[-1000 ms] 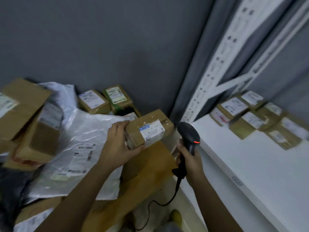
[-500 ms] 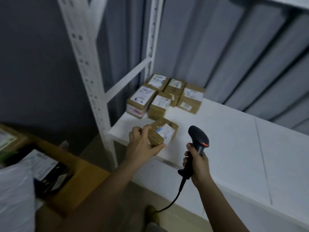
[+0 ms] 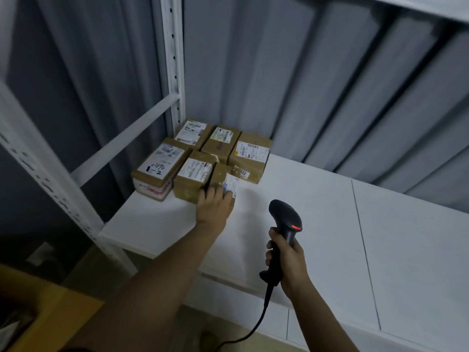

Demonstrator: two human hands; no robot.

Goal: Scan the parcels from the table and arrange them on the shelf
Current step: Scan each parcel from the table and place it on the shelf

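A small brown parcel [image 3: 226,177] with a white label sits on the white shelf [image 3: 317,214], at the right end of the front row of boxes. My left hand [image 3: 214,205] grips its near end, thumb on the left side and fingers over the top; the hand is blurred. Several other labelled parcels [image 3: 195,171] stand packed together in the shelf's back left corner. My right hand [image 3: 288,260] holds a black barcode scanner [image 3: 285,217] by its handle above the shelf's front, red light showing, a little right of the parcel.
White shelf uprights [image 3: 172,59] and a slanted brace [image 3: 121,138] frame the left side. Grey curtain hangs behind. The scanner cable [image 3: 256,326] drops toward the floor. A cardboard box [image 3: 58,316] sits at lower left. An upper shelf board crosses the top right.
I turned from the table to the shelf. My left hand carried the parcel forward and set it down beside the boxes in the corner. The scanner hand stayed near the shelf's front.
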